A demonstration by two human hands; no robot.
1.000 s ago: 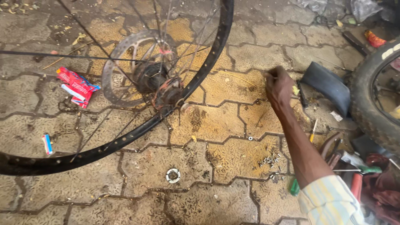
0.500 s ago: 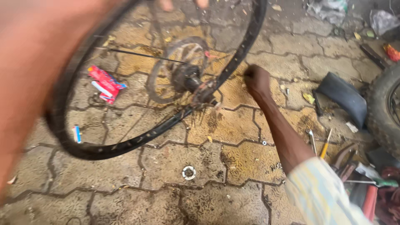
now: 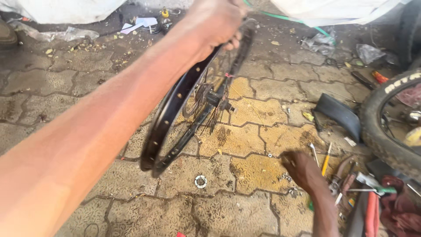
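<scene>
My left hand (image 3: 217, 22) grips the black wheel rim (image 3: 171, 109) at its top; my right hand (image 3: 302, 169) reaches down, fingers loose, near scattered tools (image 3: 337, 175).

My outdoor cycle repair spot, probably roadside, oil-stained paving blocks (image 3: 258, 171), scattered hand tools (image 3: 346, 180) lower right, knobby tyre (image 3: 386, 131) at right edge, black wheel rim (image 3: 175, 109) centre.

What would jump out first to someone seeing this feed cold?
The left hand, forearm stretched across the frame, grips a bare black spoked wheel rim held on edge above the stained paving, its hub in the middle. Lower right, the right hand rests low on the paving beside scattered hand tools. A knobby tyre fills the right edge.
</scene>
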